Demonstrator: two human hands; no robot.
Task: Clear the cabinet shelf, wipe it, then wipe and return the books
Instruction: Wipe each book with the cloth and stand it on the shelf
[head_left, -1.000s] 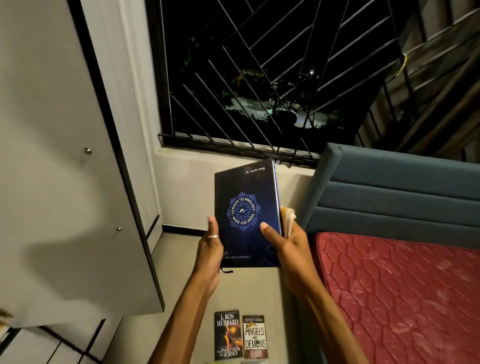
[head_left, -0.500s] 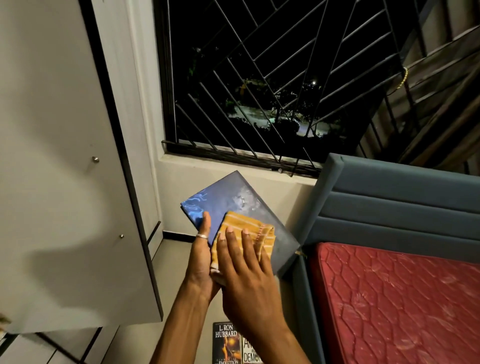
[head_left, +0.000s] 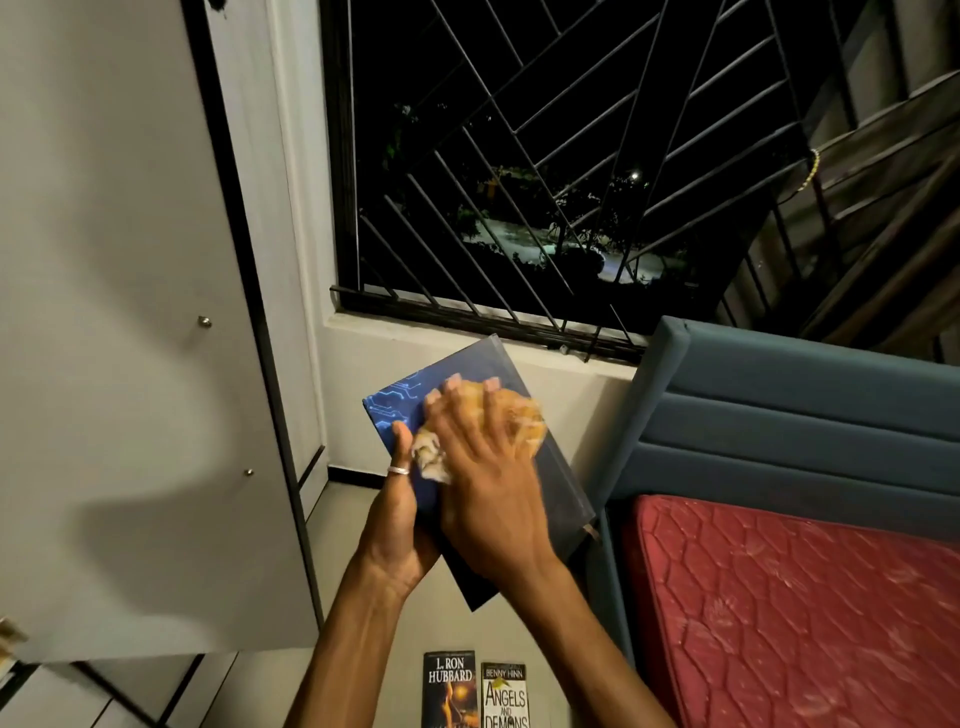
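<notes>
A dark blue hardcover book (head_left: 553, 478) with a circuit pattern is held tilted in mid-air below the window. My left hand (head_left: 397, 525), with a ring on the thumb, grips its lower left edge from underneath. My right hand (head_left: 488, 483) lies flat on the cover, pressing an orange-yellow cloth (head_left: 519, 421) against it. Two paperbacks lie on the floor below: a black L. Ron Hubbard book (head_left: 450, 688) and "Angels and Demons" (head_left: 504, 696).
An open white cabinet door (head_left: 130, 364) with two small knobs stands at the left. A barred window (head_left: 545, 171) faces me. A bed with a blue headboard (head_left: 789, 415) and red mattress (head_left: 795, 608) fills the right. Tiled floor (head_left: 343, 530) runs between.
The book went from upright, front cover facing me, to tilted flat. My right hand brought the cloth onto the cover and has slid it up toward the far edge.
</notes>
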